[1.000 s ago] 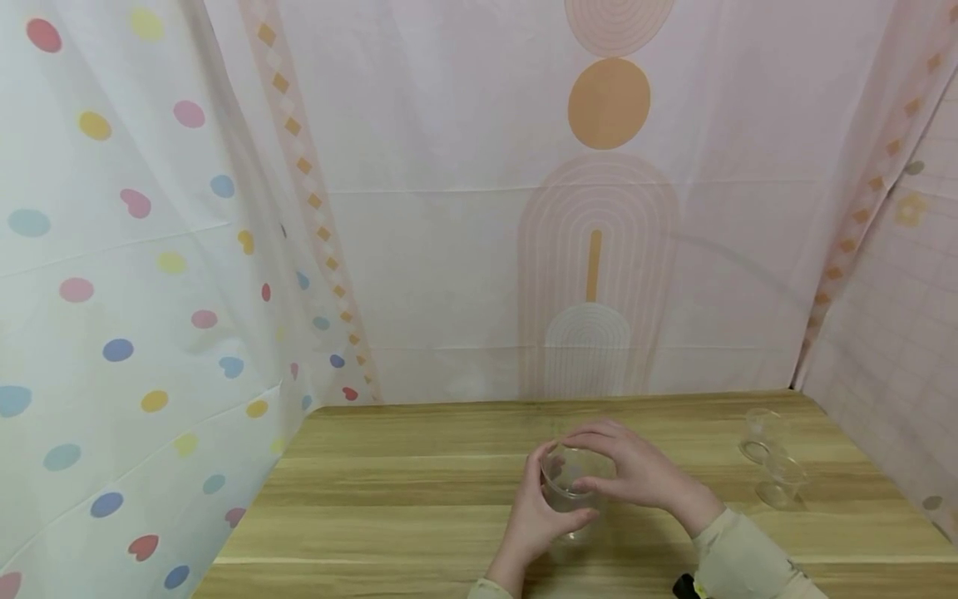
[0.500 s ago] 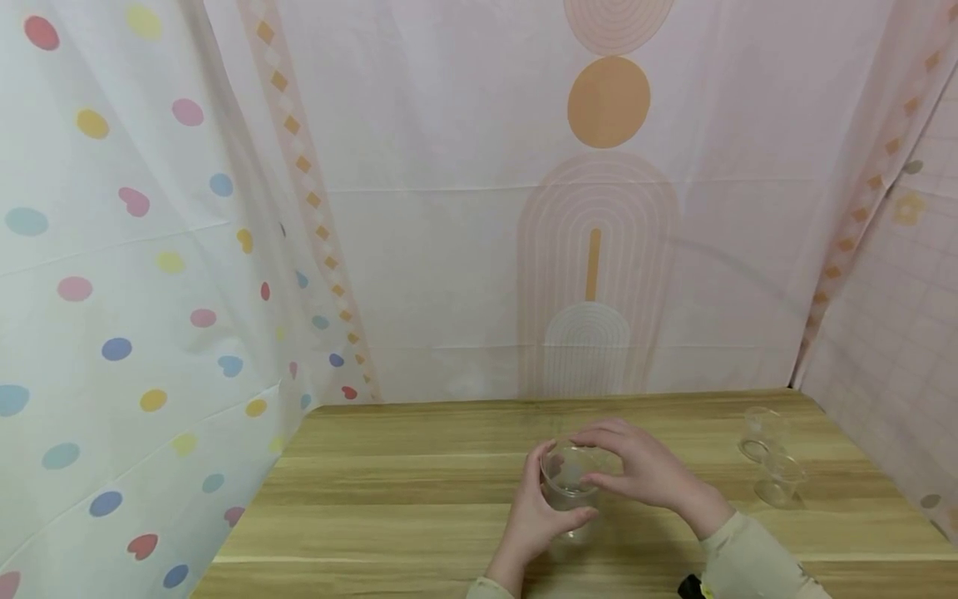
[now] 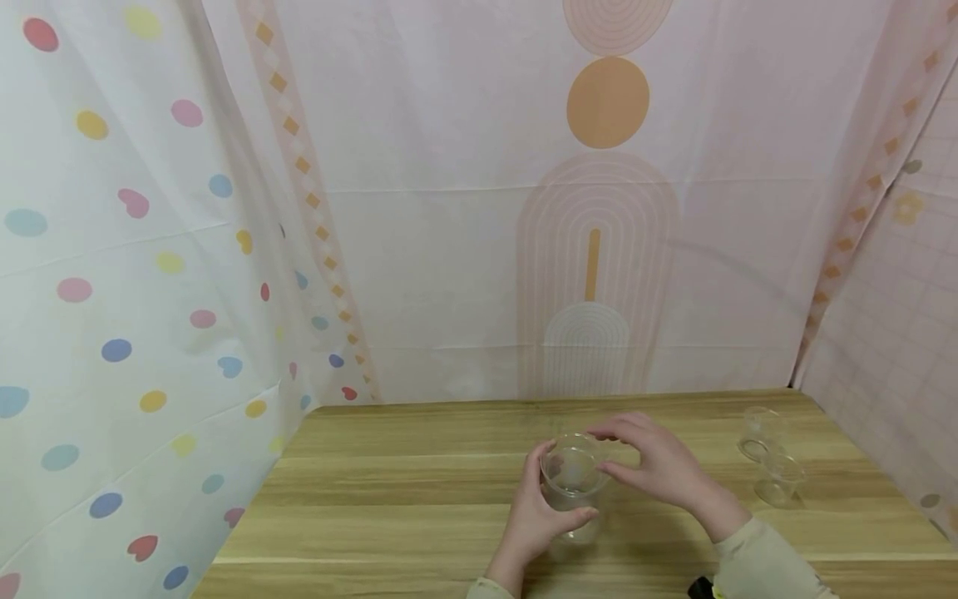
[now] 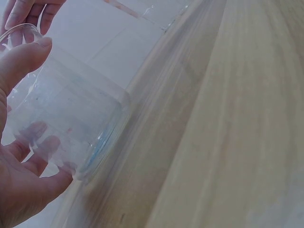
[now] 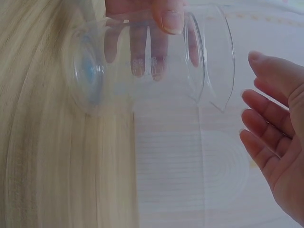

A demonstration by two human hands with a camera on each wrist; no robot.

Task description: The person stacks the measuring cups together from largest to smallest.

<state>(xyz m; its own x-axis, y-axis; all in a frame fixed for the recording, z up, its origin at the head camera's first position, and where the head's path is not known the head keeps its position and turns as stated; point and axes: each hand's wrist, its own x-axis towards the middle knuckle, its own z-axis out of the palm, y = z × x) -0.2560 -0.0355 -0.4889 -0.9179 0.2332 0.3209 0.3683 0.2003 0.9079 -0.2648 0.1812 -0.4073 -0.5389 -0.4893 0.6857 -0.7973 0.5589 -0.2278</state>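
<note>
On the table, my left hand (image 3: 540, 507) grips a clear plastic cup (image 3: 572, 499) round its side, thumb in front and fingers behind. Two rims, one beyond the other, show in the right wrist view, so a second clear cup (image 5: 218, 61) appears nested in the first. My right hand (image 3: 654, 462) is just right of the upper rim, thumb and fingers spread apart and loosely bent. A gap separates it from the rim in the right wrist view, where its palm (image 5: 289, 152) holds nothing. The left wrist view shows the left fingers (image 4: 47, 147) through the cup wall.
Two more clear cups, a rear one (image 3: 762, 433) and a front one (image 3: 780, 481), stand close together at the table's right side. Patterned curtains (image 3: 449, 208) enclose the wooden table (image 3: 389, 499) at the back and sides. A black object (image 3: 701, 587) sits by the right sleeve.
My right hand has drawn back to the right from the cup rim, its thumb and fingers now off it. The upper rim shows more fully. My left hand has stayed in place.
</note>
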